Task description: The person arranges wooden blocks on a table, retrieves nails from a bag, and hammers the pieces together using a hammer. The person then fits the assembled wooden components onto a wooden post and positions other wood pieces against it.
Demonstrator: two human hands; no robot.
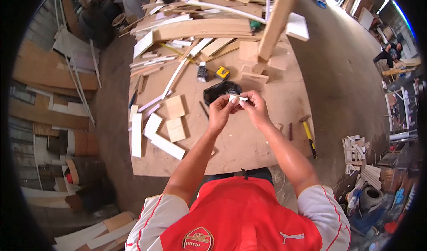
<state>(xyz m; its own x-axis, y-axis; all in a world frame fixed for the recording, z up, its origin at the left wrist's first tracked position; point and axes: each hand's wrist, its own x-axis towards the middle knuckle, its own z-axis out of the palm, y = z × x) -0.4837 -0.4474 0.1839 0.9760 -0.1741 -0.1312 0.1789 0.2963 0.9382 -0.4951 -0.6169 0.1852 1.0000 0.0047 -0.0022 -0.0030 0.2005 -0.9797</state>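
My left hand [219, 112] and my right hand [256, 110] meet above the worktable [200, 162]. Both pinch a small white piece [234, 99] between thumbs and fingers; its material is too small to make out. Just behind the fingers lies a black plastic bag [214, 92], partly hidden by them. Beyond it are a yellow tape measure [222, 72] and a small dark bottle with a white cap [202, 72]. To the right, a hammer [308, 135] with a yellow and black handle rests near the table edge.
Wood strips and boards [200, 28] are heaped across the far end. White-faced offcuts [168, 147] lie at the left. A tall wooden post [276, 26] rises at the far right among small blocks. Another person [390, 54] sits off to the right.
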